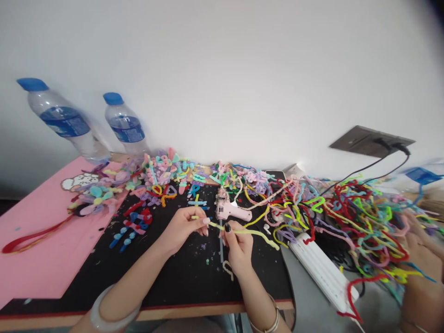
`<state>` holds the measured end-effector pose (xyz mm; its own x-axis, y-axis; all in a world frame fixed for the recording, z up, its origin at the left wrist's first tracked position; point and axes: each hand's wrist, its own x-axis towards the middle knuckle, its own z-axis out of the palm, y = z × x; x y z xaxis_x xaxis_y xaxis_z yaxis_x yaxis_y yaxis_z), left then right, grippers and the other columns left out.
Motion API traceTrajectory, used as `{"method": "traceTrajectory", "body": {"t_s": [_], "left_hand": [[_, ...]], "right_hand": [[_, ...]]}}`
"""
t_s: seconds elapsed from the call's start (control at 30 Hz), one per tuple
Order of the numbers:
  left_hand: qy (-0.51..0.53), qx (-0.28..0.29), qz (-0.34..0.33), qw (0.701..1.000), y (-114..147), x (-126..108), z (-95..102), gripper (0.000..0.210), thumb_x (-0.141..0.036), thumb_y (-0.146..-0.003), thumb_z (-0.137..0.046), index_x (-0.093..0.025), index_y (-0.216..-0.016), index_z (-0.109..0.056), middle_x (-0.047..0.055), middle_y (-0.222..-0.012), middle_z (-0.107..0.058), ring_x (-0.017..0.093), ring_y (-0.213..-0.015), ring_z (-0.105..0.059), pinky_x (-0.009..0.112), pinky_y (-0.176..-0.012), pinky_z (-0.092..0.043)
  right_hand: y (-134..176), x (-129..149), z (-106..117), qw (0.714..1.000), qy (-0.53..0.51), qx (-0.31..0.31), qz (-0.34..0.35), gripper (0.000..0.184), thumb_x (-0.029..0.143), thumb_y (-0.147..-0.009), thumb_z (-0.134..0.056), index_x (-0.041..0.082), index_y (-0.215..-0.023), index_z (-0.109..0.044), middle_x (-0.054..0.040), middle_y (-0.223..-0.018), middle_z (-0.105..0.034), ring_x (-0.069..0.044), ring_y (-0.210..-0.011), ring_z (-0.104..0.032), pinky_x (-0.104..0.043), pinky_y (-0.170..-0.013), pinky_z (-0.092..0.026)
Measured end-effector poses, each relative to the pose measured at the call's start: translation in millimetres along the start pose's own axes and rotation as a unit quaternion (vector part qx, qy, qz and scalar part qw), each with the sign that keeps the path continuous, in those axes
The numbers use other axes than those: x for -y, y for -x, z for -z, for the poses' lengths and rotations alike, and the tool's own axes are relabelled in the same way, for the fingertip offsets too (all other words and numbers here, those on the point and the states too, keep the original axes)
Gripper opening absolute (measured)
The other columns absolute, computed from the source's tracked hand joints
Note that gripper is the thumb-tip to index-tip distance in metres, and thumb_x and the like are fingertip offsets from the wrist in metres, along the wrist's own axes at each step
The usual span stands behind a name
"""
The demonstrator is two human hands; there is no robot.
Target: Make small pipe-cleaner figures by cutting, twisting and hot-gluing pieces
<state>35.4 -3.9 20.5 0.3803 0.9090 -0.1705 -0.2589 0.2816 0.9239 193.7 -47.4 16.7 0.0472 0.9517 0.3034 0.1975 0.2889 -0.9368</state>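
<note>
A pale yellow-green pipe cleaner [258, 233] stretches between my two hands above the black mat [180, 282]. My left hand [185, 229] pinches it near one end, thumb against the fingers. A short way along, my right hand [237, 247] closes on it, and a long tail sticks out to the right. Just behind my right hand lies a pale pink glue gun [235, 211], a translucent glue stick [221, 247] showing below it. A small curled cream piece [228, 269] rests on the mat near my right wrist.
Finished pipe-cleaner shapes [138, 222] lie left; a tangled pile [347, 217] fills the right, beside a white power strip [322, 270]. Another person's hand [421, 249] reaches into that pile. Two water bottles [125, 125] stand by the wall, near a pink sheet [41, 273].
</note>
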Motion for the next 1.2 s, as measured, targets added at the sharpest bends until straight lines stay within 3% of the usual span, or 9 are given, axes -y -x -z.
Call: {"method": "traceTrajectory", "body": {"t_s": [0.23, 0.5, 0.73, 0.87, 1.03, 1.2], "left_hand": [[0.037, -0.021, -0.022, 0.999, 1.2, -8.3, 4.4, 0.024, -0.027, -0.071, -0.070, -0.013, -0.058, -0.055, -0.002, -0.056, -0.058, 0.008, -0.051, -0.055, 0.018, -0.051, -0.042], [0.139, -0.040, -0.012, 0.989, -1.3, -1.8, 7.3, 0.020, -0.027, -0.068, -0.075, -0.014, -0.069, -0.059, -0.004, -0.058, -0.059, 0.006, -0.054, -0.057, 0.015, -0.051, -0.047], [0.188, -0.009, 0.006, 0.982, 0.6, 6.4, 0.6, 0.022, -0.031, -0.069, -0.075, -0.011, -0.075, -0.067, 0.000, -0.066, -0.062, 0.007, -0.060, -0.058, 0.014, -0.055, -0.050], [0.203, -0.019, 0.004, 0.979, -0.1, 9.3, -1.1, 0.027, -0.034, -0.069, -0.074, -0.012, -0.086, -0.069, 0.000, -0.071, -0.061, 0.006, -0.059, -0.057, 0.016, -0.056, -0.049], [0.160, -0.033, -0.043, 0.986, -3.6, 4.2, -4.0, 0.026, -0.034, -0.077, -0.066, -0.012, -0.093, -0.069, -0.004, -0.062, -0.052, 0.002, -0.050, -0.047, 0.015, -0.052, -0.043], [0.085, 0.011, -0.054, 0.995, -11.1, -8.0, 5.0, 0.025, -0.035, -0.081, -0.061, -0.012, -0.082, -0.069, 0.000, -0.072, -0.057, 0.006, -0.059, -0.050, 0.019, -0.059, -0.046]], "right_hand": [[-0.2, -9.3, -3.1, 0.989, -0.128, -0.038, -0.057, 0.036, 0.037, -0.088, -0.047, 0.017, -0.059, -0.054, 0.0024, -0.052, -0.039, -0.011, -0.044, -0.032, -0.025, -0.042, -0.020], [1.2, -9.1, -7.9, 0.974, -0.198, -0.036, -0.106, 0.034, 0.040, -0.084, -0.051, 0.017, -0.059, -0.054, 0.0028, -0.053, -0.038, -0.010, -0.044, -0.033, -0.025, -0.042, -0.020], [3.7, -5.5, -18.1, 0.980, -0.156, 0.001, -0.121, 0.032, 0.037, -0.084, -0.051, 0.015, -0.062, -0.056, 0.0037, -0.052, -0.041, -0.007, -0.041, -0.032, -0.022, -0.039, -0.018], [3.8, -7.7, -21.2, 0.988, -0.117, 0.009, -0.102, 0.033, 0.036, -0.087, -0.048, 0.015, -0.062, -0.056, 0.0034, -0.054, -0.042, -0.007, -0.043, -0.033, -0.022, -0.040, -0.021], [-3.0, -9.5, -20.6, 0.994, -0.075, 0.041, -0.065, 0.028, 0.034, -0.089, -0.046, 0.016, -0.068, -0.053, 0.0043, -0.055, -0.042, -0.008, -0.046, -0.035, -0.021, -0.044, -0.025], [-29.2, -13.8, -13.7, 0.997, -0.036, 0.065, -0.016, 0.023, 0.033, -0.089, -0.046, 0.018, -0.073, -0.051, 0.0051, -0.056, -0.041, -0.009, -0.047, -0.035, -0.021, -0.046, -0.027]]}}
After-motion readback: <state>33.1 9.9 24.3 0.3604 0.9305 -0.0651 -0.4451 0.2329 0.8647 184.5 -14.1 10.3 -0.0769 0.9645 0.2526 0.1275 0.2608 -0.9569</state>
